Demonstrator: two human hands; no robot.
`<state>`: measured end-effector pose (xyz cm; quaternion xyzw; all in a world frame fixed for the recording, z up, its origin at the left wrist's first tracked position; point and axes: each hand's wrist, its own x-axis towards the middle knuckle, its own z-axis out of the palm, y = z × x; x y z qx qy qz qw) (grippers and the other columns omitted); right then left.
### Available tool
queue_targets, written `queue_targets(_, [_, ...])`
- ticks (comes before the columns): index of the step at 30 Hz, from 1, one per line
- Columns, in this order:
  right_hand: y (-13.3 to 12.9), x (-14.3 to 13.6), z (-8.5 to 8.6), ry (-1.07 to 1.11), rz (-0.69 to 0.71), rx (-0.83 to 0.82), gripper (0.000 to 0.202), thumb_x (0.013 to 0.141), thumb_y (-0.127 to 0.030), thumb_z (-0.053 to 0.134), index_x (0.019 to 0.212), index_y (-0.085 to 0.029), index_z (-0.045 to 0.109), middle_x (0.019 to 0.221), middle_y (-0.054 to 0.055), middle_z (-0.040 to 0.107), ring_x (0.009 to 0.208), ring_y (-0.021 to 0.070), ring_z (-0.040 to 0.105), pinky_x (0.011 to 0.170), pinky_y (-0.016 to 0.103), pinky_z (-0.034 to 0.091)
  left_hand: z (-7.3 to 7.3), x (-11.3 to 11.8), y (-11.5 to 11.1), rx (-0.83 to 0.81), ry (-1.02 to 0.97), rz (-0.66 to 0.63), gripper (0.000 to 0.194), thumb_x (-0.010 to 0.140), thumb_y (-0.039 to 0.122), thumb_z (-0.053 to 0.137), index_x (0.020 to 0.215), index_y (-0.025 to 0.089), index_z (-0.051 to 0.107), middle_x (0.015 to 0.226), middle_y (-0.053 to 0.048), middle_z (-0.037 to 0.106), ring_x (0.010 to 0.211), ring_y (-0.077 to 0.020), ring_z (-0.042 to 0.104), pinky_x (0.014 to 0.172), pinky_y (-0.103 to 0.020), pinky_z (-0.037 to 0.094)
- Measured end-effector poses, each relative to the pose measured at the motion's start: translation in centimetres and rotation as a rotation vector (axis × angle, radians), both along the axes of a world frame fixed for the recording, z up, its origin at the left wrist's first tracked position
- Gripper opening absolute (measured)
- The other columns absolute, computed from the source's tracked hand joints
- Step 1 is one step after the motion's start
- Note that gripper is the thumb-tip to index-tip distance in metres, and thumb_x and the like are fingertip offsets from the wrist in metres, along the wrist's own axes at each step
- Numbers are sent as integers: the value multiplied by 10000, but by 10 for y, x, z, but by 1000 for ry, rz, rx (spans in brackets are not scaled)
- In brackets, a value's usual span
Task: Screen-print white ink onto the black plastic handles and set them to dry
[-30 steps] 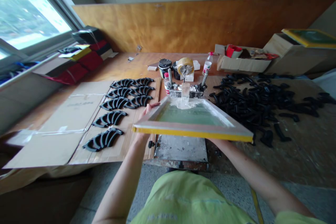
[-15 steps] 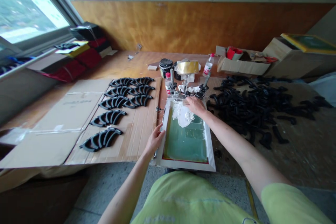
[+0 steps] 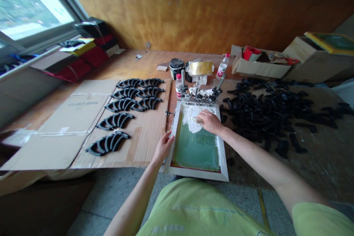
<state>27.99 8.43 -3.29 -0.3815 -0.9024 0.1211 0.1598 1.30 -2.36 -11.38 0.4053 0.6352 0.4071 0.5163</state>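
Note:
A silk-screen printing frame (image 3: 224, 162) with a green mesh lies in front of me, its far end at a metal hinge clamp (image 3: 193, 97). White ink (image 3: 188, 115) is smeared over the far part of the mesh. My right hand (image 3: 209, 121) is closed around a small squeegee (image 3: 198, 120), mostly covered by the fingers, at the right side of the ink. At the frame's left rail, my left hand (image 3: 165, 145) grips the edge; its fingertips are partly hidden. What lies under the mesh is hidden.
Curved black parts (image 3: 108, 143) lie in fanned rows on cardboard (image 3: 146, 143) at left. A heap of similar black parts (image 3: 265, 110) covers the right side. Behind the clamp stand an ink tub (image 3: 176, 67), a tape roll (image 3: 200, 68) and two bottles (image 3: 222, 67). An open carton (image 3: 261, 69) sits back right.
My right hand has moved with the squeegee from the frame's far end toward me and slightly right. My left hand stays on the left rail. The view has shifted slightly.

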Motion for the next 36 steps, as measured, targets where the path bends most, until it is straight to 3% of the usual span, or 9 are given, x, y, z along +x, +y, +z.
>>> queue_targets(5, [-21,3,-20,82,67,61,305,782,-22,501,983,-170,676,970,92,663,1022,231,552,892,349,448,10,3,1,-33,-41,-3,689,740,561,635,1282,143,557,744,-24,663,599,-140,572,528,-229,422])
queue_targets(8, [-13,1,-12,109,36,6,222,827,-128,588,1011,-210,683,956,58,683,945,209,596,851,328,468,24,3,2,-51,-77,-11,719,721,576,649,1283,140,542,740,-20,656,585,-133,566,509,-221,413])
queue_targets(13, [49,-11,28,84,-301,26,578,796,-259,703,1338,-334,519,1045,21,696,874,205,636,781,310,479,79,-3,3,-63,-145,-69,766,712,587,668,1347,195,496,676,20,631,525,-122,539,465,-211,381])
queue_targets(16, [74,18,41,117,-494,80,511,833,-300,643,1332,-309,532,1007,37,706,844,223,643,775,332,476,120,-5,11,-8,-132,-48,593,779,630,574,1192,207,628,754,-4,655,560,-118,549,476,-209,391])
queue_targets(22, [45,85,-6,266,-847,-31,270,883,-302,510,1065,-159,650,848,81,698,795,235,635,747,352,481,168,15,58,327,-419,12,526,798,599,562,1159,217,590,973,-41,670,764,-156,641,623,-249,515])
queue_targets(25, [10,62,-40,131,-567,-106,287,828,-344,626,1075,-200,651,965,77,683,923,237,613,831,361,464,161,31,72,334,-481,136,489,805,534,585,1177,219,558,896,-25,664,734,-139,639,592,-232,516])
queue_targets(27, [-10,35,-51,24,-399,-97,275,810,-319,668,1072,-238,659,1021,67,659,991,232,583,877,361,436,141,44,66,255,-503,207,466,826,535,564,1155,205,558,881,-32,669,704,-125,633,562,-210,503])
queue_targets(32, [-43,-9,-50,-49,-318,8,141,915,-225,531,883,-219,669,929,49,622,952,197,537,878,330,395,73,79,16,-323,-523,-92,584,836,589,541,1222,152,513,1135,-158,673,835,-201,678,568,-269,537])
queue_targets(36, [-57,-11,-53,-23,-330,74,100,888,-225,581,959,-205,649,1044,73,607,1049,234,488,917,366,377,55,95,-11,-402,-495,-142,635,845,601,521,1297,157,476,1264,-175,619,962,-230,667,643,-296,551])
